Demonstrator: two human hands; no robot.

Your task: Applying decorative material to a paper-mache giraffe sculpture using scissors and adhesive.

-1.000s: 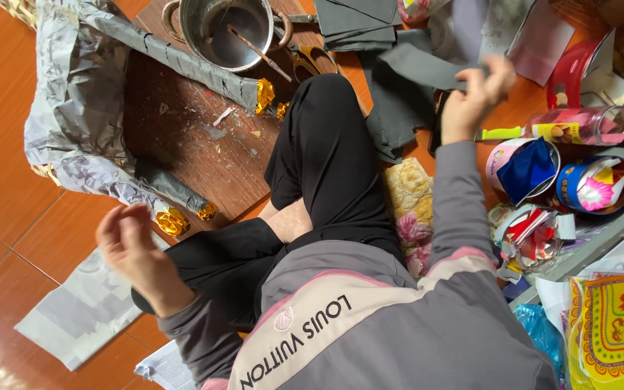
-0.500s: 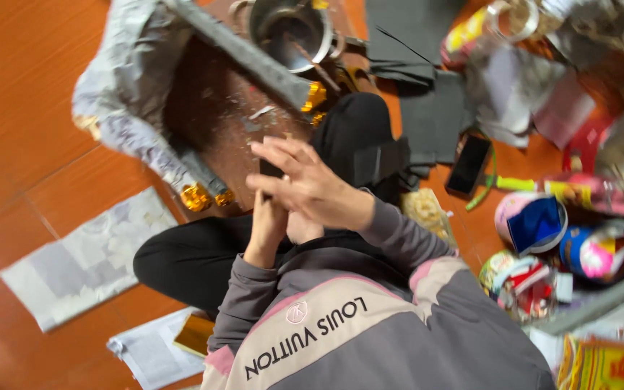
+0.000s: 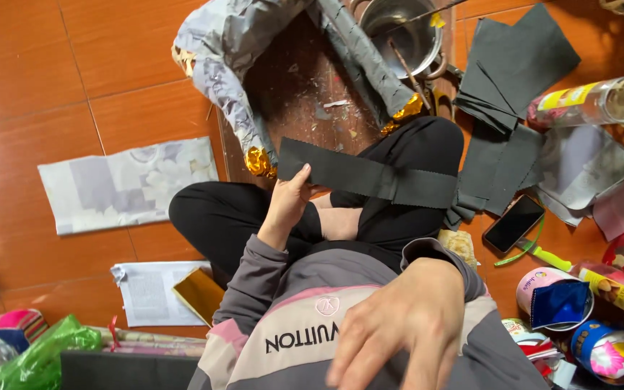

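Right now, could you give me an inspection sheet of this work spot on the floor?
Surface: orange tiled floor, wooden board littered with scraps.
Job's things: dark paper strip, paper-wrapped frame with gold foil ends.
Clutter: metal pot, dark paper sheets, phone, bottle, tubs.
Hands: left hand holds the strip's end; right hand open over the chest.
Cables: nothing seen.
Surroundings: grey patterned sheet, green bag.

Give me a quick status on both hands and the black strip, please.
Left hand grips black paper strip at its end, held over the lap. Right hand empty, near chest. Nothing obstructing.
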